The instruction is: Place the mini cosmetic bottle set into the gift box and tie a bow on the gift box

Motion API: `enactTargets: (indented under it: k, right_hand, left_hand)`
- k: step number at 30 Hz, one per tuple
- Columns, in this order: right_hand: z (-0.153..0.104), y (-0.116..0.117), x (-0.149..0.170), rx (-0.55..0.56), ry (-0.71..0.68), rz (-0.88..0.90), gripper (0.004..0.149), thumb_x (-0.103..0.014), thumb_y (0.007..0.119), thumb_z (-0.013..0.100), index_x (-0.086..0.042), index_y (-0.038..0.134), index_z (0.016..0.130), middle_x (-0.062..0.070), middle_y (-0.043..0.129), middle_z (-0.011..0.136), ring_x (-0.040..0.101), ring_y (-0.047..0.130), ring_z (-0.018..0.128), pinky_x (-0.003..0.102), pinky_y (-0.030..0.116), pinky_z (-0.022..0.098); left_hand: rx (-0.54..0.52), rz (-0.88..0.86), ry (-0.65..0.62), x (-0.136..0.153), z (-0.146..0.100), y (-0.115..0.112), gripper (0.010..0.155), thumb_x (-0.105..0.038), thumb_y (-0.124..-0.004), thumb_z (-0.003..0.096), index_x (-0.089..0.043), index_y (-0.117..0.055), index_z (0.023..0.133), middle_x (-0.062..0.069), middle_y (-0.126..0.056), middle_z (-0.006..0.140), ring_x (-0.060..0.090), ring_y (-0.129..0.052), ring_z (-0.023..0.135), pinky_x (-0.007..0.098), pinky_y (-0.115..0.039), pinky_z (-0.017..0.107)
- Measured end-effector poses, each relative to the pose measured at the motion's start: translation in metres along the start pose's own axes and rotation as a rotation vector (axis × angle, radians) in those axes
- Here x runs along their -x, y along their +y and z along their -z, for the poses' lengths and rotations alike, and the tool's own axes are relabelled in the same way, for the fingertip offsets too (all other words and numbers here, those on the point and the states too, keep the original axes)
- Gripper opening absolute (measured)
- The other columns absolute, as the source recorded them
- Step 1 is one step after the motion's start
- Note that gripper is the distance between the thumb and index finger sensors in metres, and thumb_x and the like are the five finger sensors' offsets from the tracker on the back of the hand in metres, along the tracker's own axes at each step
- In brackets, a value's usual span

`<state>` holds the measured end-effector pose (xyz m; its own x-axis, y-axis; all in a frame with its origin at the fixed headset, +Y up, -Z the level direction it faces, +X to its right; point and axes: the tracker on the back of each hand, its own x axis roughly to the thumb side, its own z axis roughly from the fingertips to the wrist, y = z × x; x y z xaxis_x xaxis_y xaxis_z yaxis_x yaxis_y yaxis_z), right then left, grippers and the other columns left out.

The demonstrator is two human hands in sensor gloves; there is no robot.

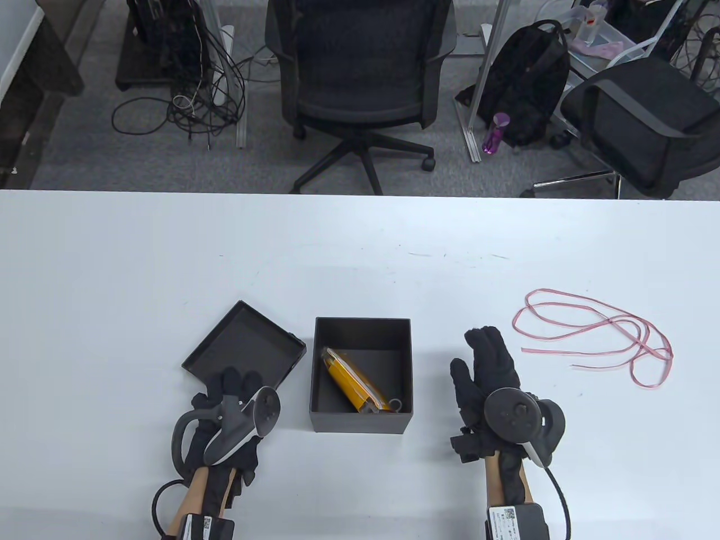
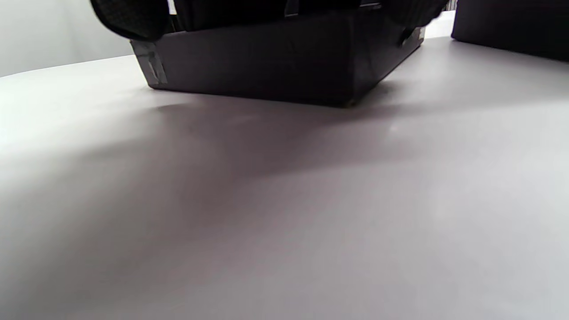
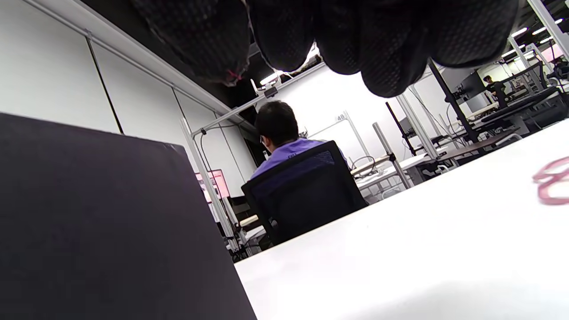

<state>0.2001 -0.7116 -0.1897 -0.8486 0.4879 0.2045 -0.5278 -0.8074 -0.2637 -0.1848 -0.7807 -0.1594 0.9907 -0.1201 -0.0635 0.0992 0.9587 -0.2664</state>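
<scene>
The black gift box (image 1: 360, 419) stands open in the middle of the table. Inside it lies the mini cosmetic bottle set (image 1: 353, 385), yellow in a clear pouch. The box's lid (image 1: 242, 337) rests upside down on the table to its left. My left hand (image 1: 225, 388) grips the lid's near corner; in the left wrist view its fingers (image 2: 133, 18) curl over the lid's wall (image 2: 284, 58). My right hand (image 1: 478, 357) hovers just right of the box, fingers straight and empty. The pink ribbon (image 1: 596, 337) lies loose at the right.
Office chairs (image 1: 360, 84), a backpack (image 1: 526, 79) and cables (image 1: 185, 107) sit beyond the table's far edge. A person in a purple shirt (image 3: 284, 142) sits far off in the right wrist view, where the box wall (image 3: 89, 213) fills the left.
</scene>
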Motion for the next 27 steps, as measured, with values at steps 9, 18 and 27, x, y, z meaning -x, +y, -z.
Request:
enactTargets:
  k: [9, 18, 27]
  right_hand:
    - [-0.001, 0.005, 0.006, -0.029, 0.007, -0.029, 0.06, -0.027, 0.073, 0.057, 0.005, 0.057, 0.105, 0.037, 0.055, 0.106, 0.061, 0.069, 0.086, 0.073, 0.061, 0.058]
    - [-0.001, 0.004, 0.005, -0.031, 0.008, -0.025, 0.059, -0.027, 0.073, 0.057, 0.004, 0.057, 0.105, 0.037, 0.055, 0.106, 0.06, 0.069, 0.086, 0.073, 0.061, 0.058]
    - [-0.001, 0.004, 0.006, -0.022, 0.011, -0.002, 0.059, -0.027, 0.071, 0.058, 0.005, 0.057, 0.105, 0.037, 0.054, 0.107, 0.061, 0.068, 0.087, 0.073, 0.061, 0.058]
  left_hand:
    - [0.037, -0.015, -0.006, -0.002, 0.002, -0.004, 0.06, -0.055, -0.058, 0.0568, -0.026, -0.064, 0.109, 0.015, -0.061, 0.117, 0.048, -0.064, 0.107, 0.064, -0.07, 0.071]
    - [0.021, -0.056, -0.027, -0.005, 0.003, -0.007, 0.047, -0.048, -0.06, 0.0582, -0.025, -0.071, 0.098, 0.016, -0.062, 0.115, 0.049, -0.067, 0.105, 0.059, -0.075, 0.069]
    - [-0.167, -0.152, 0.009, -0.004, -0.002, 0.006, 0.044, -0.044, -0.056, 0.0595, -0.021, -0.069, 0.095, 0.013, -0.067, 0.112, 0.044, -0.078, 0.099, 0.047, -0.086, 0.061]
